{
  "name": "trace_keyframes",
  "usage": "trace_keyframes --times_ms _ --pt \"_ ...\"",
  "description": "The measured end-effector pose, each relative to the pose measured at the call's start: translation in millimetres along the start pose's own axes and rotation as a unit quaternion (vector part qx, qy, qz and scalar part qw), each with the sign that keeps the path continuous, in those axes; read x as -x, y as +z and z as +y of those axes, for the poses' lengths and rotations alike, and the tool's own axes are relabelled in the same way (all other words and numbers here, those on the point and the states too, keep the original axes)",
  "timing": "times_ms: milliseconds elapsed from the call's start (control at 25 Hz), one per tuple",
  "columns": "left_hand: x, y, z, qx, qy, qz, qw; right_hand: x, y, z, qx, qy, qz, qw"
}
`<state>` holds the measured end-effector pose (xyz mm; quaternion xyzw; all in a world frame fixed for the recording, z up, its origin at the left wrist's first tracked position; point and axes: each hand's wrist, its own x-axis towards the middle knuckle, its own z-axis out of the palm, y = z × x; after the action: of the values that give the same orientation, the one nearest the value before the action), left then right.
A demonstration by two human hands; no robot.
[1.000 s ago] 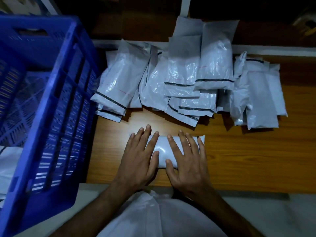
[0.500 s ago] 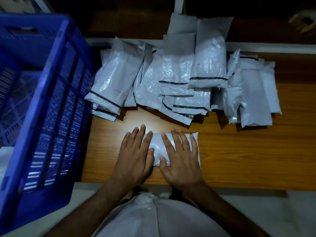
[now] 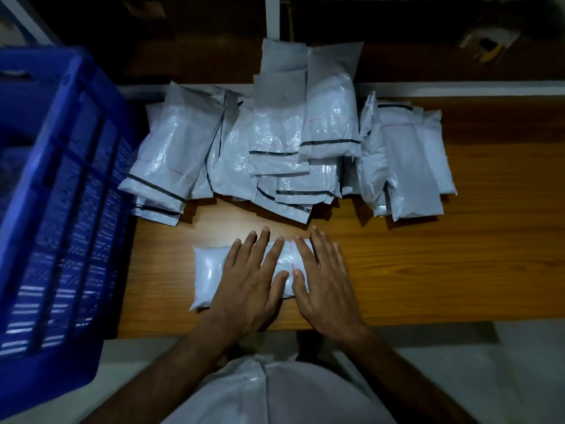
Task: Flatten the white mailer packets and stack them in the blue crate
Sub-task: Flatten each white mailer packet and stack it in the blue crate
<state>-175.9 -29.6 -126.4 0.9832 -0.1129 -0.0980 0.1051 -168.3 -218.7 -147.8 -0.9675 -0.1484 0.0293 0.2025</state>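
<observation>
A puffy white mailer packet lies flat on the wooden table near its front edge. My left hand presses on the packet's middle with straight, spread fingers. My right hand lies flat over the packet's right end, fingers straight, reaching past it onto the wood. Behind them a pile of white mailer packets with black seal strips covers the back of the table. The blue crate stands at the left, its lattice wall facing the table.
A white frame rail runs along the table's back edge, with a white upright post beyond it. A white bag sits against my body below the table's front edge. Bare wood shows to the right of my hands.
The packet's left end now shows past my left hand, so both hands sit further right along it. The view has shifted slightly, and the packet looks flatter.
</observation>
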Motion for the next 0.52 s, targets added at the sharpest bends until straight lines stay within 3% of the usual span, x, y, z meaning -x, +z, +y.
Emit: trace_keyframes --times_ms 200,320,520 --pt "0 -24 -17 0.090 0.020 -0.027 0.995 -1 -8 -10 0.035 -0.002 0.015 0.999" --pt "18 -25 -43 0.042 -0.037 0.046 0.997 -8 -5 -30 0.040 -0.037 0.008 0.998" --pt "23 -9 -42 0.008 -0.063 0.060 0.996 -10 6 -40 0.090 -0.040 -0.006 0.995"
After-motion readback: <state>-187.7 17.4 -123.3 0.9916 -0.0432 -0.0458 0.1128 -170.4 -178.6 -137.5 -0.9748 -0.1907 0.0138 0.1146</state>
